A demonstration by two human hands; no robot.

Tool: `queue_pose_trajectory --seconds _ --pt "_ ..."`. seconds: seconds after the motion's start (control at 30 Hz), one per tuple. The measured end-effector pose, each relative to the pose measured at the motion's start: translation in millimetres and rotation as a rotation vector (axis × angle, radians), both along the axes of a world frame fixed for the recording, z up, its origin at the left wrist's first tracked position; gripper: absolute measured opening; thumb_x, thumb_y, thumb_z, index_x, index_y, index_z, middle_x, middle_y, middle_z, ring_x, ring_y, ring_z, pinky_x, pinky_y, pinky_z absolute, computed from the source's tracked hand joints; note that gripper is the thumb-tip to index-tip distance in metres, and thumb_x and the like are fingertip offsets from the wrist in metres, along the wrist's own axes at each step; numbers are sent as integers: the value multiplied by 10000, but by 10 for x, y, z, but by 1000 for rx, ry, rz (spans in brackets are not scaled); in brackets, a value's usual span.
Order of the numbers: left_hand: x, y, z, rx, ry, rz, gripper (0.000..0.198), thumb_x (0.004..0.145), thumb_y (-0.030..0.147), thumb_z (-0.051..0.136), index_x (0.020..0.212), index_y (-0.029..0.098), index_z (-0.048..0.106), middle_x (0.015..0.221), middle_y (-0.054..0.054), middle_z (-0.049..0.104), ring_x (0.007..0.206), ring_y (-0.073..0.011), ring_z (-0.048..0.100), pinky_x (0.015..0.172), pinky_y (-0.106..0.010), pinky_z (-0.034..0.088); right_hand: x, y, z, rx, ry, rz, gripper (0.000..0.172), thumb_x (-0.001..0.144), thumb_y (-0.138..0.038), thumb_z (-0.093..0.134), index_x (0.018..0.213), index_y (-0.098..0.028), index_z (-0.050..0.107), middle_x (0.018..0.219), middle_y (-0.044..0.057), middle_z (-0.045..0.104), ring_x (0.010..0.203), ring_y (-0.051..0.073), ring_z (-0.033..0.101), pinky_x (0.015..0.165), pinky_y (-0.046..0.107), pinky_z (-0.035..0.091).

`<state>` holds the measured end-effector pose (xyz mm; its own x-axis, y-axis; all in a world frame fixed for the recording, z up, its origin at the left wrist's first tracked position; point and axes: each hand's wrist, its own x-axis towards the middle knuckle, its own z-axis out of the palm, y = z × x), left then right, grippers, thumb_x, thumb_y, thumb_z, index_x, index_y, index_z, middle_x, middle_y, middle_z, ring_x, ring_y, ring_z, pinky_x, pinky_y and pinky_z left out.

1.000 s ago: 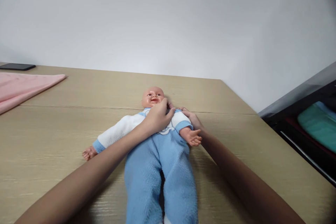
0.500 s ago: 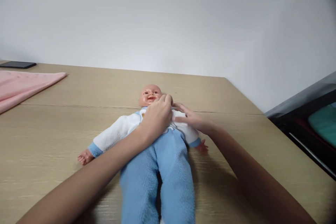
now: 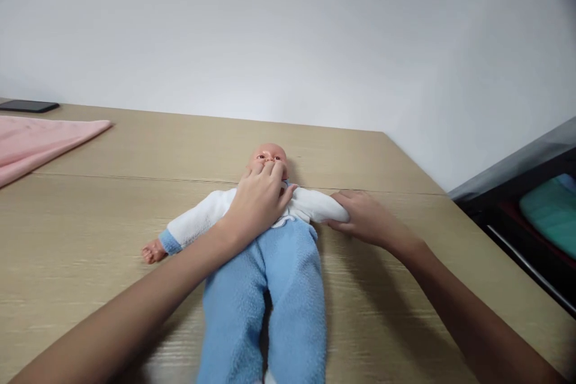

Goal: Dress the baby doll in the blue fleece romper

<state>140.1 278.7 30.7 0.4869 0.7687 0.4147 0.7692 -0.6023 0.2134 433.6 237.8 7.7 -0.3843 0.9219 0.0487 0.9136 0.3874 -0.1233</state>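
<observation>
doll (image 3: 265,276) flat on its back on table (image 3: 405,288); left hand (image 3: 258,207) pressed on its chest, fingers curled at the chin, grip unclear; right hand (image 3: 366,222) pinches the end of the white sleeve (image 3: 321,209). risk: a hard pull could drag doll sideways or overstretch the cloth.

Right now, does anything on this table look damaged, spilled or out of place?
Nothing is spilled or damaged. The doll lies flat on its back on the table. The one odd detail: the right hand grips the end of the doll's white sleeve, so no doll hand shows there. The left hand covers its chin.
</observation>
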Motion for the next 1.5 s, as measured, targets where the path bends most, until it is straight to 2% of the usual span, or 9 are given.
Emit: queue_pose_trajectory --seconds 0.17,0.27,0.37,0.63,0.93,1.07,1.2,1.33,1.5 --pt "-596 -363 -200 -110 -431 -47 333 1166 439 518 1416 232 592 1470 -139 623 1412 -325 587 1229 -529 457 -310 -415 -104 335 290 -24 342 1086 -325 651 1415 -231 655 1440 165 697 1346 377 632 1151 565 500" --pt "-921 -649 -421 -308 -600 13 317 1172 450 502 1431 282 574 1446 -94 636 1373 -287 609 1199 -486 473 -615 -652 -175 147 620 16 175 1134 -339 581 1246 -263 691 1226 92 744 1190 287 686 1062 455 531" --pt "-1083 -824 -558 -478 -602 86 376 1163 531 468 1398 260 582 1386 -103 671 1314 -313 627 1160 -521 466 -778 -666 -257 -119 944 -56 231 1112 -474 624 1079 -250 668 1010 41 693 937 234 657 876 378 533" --pt "-1073 -747 -485 -679 -675 113 388 1099 607 501 1188 241 596 1203 -73 669 1155 -304 603 1070 -461 449 -750 -346 -492 -387 1458 -253 590 861 -790 809 932 -275 531 835 -23 489 757 197 473 710 329 460" --pt "-1070 -699 -623 -708 -880 84 356 1114 588 532 994 253 551 955 18 498 918 -215 471 883 -331 418 -814 -325 -532 -317 1313 -154 460 961 -698 773 952 -255 650 896 -3 564 876 220 538 858 362 459" --pt "-1041 -660 -666 -713 -968 130 388 1111 614 535 993 244 547 933 23 494 895 -206 450 867 -328 406 -816 -389 -520 -121 1191 -162 408 1041 -663 675 992 -259 642 991 24 597 985 247 565 944 377 465" --pt "-1003 -620 -657 -766 -988 112 404 1089 629 554 987 239 535 914 28 479 858 -197 429 820 -320 391 -820 -375 -568 -118 1196 -233 425 1065 -707 589 1012 -286 569 896 -4 517 852 231 509 821 355 479" --pt "-1025 -563 -648 -752 -857 19 367 1103 595 533 993 245 534 902 31 465 831 -197 439 785 -323 389 -823 -277 -577 -207 1167 -175 443 1027 -722 639 997 -285 573 848 -19 506 779 214 498 733 344 453" --pt "-1107 -567 -621 -477 -480 58 338 1139 535 451 1002 250 571 895 -11 595 894 -269 562 858 -405 423 -817 -291 -532 -170 1068 -144 358 1063 -613 639 987 -265 606 894 5 589 856 230 571 812 376 459"
